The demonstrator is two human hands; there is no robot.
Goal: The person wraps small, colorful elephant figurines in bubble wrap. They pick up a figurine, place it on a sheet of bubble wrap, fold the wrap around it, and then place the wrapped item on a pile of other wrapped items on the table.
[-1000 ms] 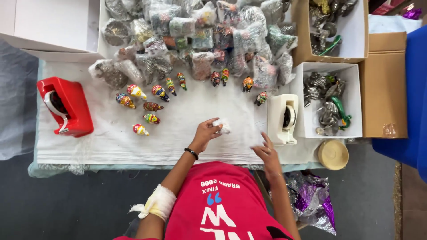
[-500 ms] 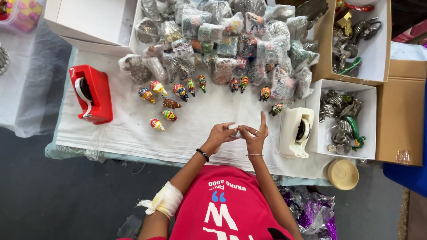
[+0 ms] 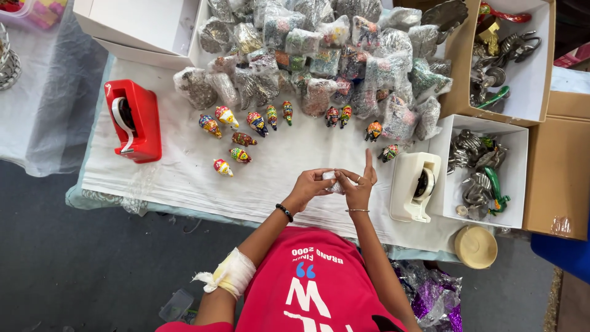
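Both hands meet over the white table cloth (image 3: 184, 178), near the front edge, on one small white wrapped bundle (image 3: 330, 182).

Left hand (image 3: 310, 187): fingers curled in, gripping the bundle from the left side, thumb on top. Closed grip, not a flat palm. Dark bead bracelet on the wrist, white bandage (image 3: 230, 275) on the forearm near the elbow.

Right hand (image 3: 359, 187): thumb and lower fingers pinch the bundle's right side; the index finger sticks straight up, away from the bundle. Partly closed. Thin bangle on the wrist, ring on one finger.

The bundle sits between the two hands, held just above the cloth; can't tell what's inside it, it's mostly covered by fingers.

Around it:
- White tape dispenser (image 3: 416, 186) just to the right of the right hand, on the cloth.
- Red tape dispenser (image 3: 136, 120) well apart on the left end of the table.
- Row of small painted figurines (image 3: 258, 122) lying unwrapped on the cloth beyond the hands, a few more at (image 3: 375, 130).
- Pile of bubble-wrapped bundles (image 3: 332, 55) across the back of the table.
- White open box (image 3: 513, 184) at right with metal figurines in it, one with a green part; a second similar box (image 3: 541, 74) behind it.
- Cardboard carton (image 3: 562, 178) at far right, round tan lid (image 3: 475, 246) near the table's front right corner.
- Empty-looking white box (image 3: 144, 27) at back left.
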